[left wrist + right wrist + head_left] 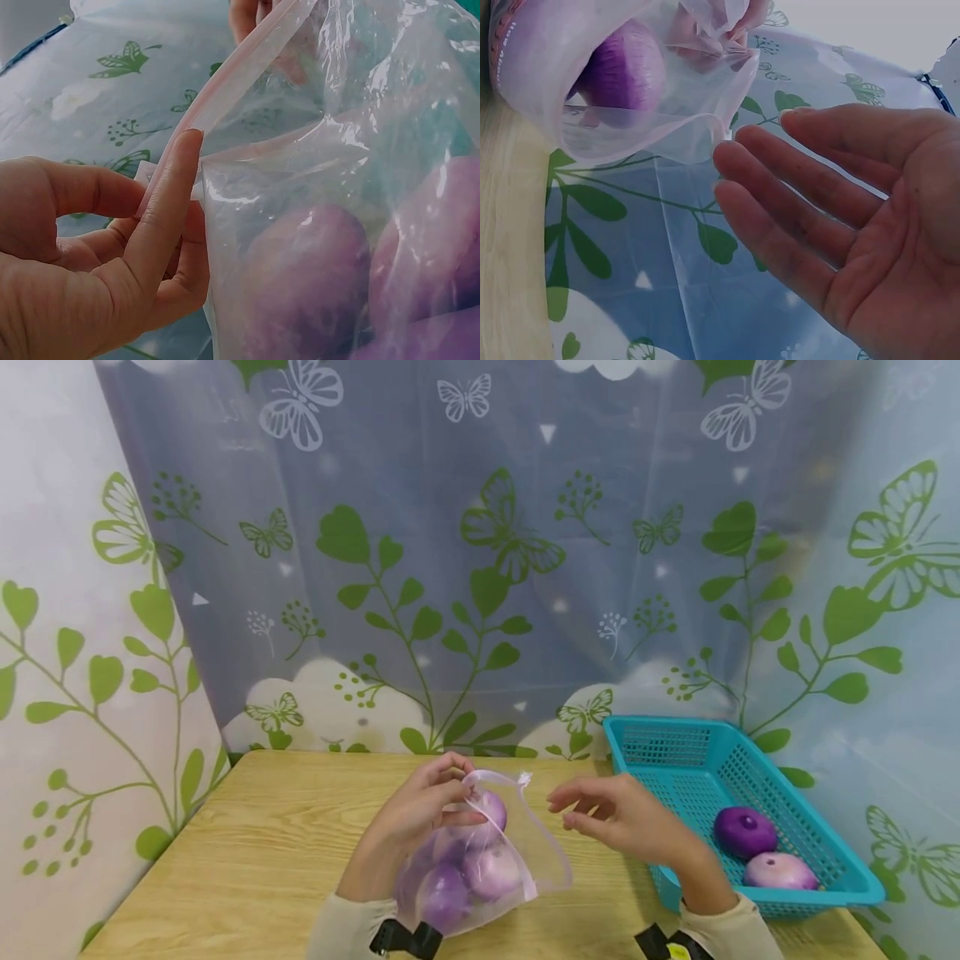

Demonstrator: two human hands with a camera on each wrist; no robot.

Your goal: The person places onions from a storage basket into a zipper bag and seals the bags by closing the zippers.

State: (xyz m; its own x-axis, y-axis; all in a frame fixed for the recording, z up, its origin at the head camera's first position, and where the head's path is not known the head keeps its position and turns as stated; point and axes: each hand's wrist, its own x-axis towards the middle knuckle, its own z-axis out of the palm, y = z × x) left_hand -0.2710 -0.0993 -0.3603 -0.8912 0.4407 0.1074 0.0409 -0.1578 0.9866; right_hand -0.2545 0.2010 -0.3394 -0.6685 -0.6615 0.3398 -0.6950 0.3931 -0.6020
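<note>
A clear zip bag (pixel 542 847) with a pinkish rim lies at the front middle of the table, its mouth spread toward the right. Several purple onions (pixel 446 897) show through its film, one of them (pixel 625 67) visible through the mouth in the right wrist view. My left hand (pixel 420 810) pinches the bag's rim between thumb and fingers; the left wrist view shows the pinkish zip strip (pixel 196 112) running up from those fingers. Just right of the mouth, my right hand (pixel 626 818) holds nothing, its fingers (pixel 787 195) loosely extended and apart from one another.
A turquoise plastic basket (pixel 675 785) stands at the table's right side. In it lie a dark purple onion (pixel 745 832) and a paler onion (pixel 780 871). The wooden table (pixel 247 835) ends at a patterned curtain (pixel 420 568) behind.
</note>
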